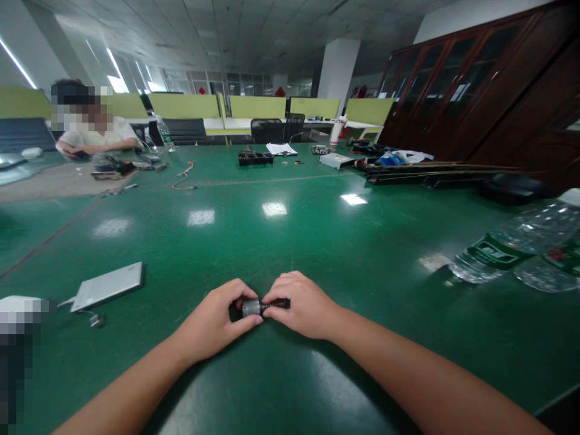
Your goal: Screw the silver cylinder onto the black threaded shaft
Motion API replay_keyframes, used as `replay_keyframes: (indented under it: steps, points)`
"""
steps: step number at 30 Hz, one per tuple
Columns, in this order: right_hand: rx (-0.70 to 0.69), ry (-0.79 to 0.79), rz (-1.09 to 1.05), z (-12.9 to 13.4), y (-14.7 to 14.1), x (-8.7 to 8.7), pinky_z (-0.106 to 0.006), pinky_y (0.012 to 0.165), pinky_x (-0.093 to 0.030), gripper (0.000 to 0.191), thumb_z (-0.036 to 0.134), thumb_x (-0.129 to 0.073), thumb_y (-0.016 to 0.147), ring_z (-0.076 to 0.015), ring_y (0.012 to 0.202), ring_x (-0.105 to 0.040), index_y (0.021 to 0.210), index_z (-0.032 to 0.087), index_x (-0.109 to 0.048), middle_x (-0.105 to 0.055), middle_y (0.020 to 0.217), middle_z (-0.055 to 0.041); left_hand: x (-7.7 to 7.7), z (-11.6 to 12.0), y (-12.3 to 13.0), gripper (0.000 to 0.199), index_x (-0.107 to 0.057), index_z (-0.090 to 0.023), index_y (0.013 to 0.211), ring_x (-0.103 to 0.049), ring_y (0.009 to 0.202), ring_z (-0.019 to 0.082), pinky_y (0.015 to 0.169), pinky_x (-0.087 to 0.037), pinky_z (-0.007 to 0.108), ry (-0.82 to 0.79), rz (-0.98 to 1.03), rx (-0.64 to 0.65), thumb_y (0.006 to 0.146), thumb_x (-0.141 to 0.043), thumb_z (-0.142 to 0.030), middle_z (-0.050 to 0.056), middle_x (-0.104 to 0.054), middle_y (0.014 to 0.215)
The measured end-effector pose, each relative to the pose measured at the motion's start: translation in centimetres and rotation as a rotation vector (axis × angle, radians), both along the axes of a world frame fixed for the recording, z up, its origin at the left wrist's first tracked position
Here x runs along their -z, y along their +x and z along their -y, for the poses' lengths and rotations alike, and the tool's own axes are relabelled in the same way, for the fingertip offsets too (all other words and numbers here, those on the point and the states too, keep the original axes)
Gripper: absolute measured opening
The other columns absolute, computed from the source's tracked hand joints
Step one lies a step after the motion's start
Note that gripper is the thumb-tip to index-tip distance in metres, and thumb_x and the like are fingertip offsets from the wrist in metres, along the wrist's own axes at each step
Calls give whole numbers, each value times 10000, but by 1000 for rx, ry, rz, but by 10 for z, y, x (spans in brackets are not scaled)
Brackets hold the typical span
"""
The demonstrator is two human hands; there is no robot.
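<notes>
both hands meet low centre on the green table (317,241), w/ a small cylindrical metal part (251,307) pinched between them. left hand (216,319) is curled narrow round the silvery, smooth-looking barrel end, thumb under, fingers over the top. right hand (302,305) is closed on the darker end (277,304), a thin black stub sticking out of the barrel; can't tell if it's a shaft, a cap or a lead, too small. looks like a joining or twisting step, mid-way: the two ends are touching and both grips are tight. next move prob calls for a steady hold on the barrel and a fine turn or push from the right fingertips, keeping both pieces in line. table top is glossy, hard, reflects ceiling lights. to the left lies a flat grey slab-like device (109,286), matte, w/ a thin cable (93,317) beside it. at right, clear crinkly plastic water bottles (507,244) lie on their sides, green labels. far end: another person (93,130) seated, a black tray (255,158), long dark bars (435,172), dark wooden cabinets (489,78).
</notes>
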State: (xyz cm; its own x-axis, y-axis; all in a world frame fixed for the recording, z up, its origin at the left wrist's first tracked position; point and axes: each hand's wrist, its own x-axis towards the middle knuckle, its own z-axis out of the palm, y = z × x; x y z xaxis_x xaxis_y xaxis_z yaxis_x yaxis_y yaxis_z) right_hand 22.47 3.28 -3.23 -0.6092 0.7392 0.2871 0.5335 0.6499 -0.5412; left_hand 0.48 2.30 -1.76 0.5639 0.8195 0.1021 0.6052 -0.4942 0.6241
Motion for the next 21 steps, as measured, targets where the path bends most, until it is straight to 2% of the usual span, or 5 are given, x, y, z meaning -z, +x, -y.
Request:
replay_keyframes:
  steps: [12,21]
  points:
    - [-25,6,19,2,0,0,-328,857,-418,158,204,-695,820,-178,870,-627,970,190,-742,-739,884,-30,-2,0,3,181,-631,-200,977,-592,794,192,705,-456,294,-44,-26,-6,827,-679,-290,20,-632,891]
    - [-30,25,17,3,-1,1,-324,837,-411,138,214,-706,816,-177,860,-622,946,186,-742,-735,870,-27,1,0,2,173,-600,-193,960,-582,827,204,727,-442,306,-36,-21,14,861,-660,-322,25,-612,909]
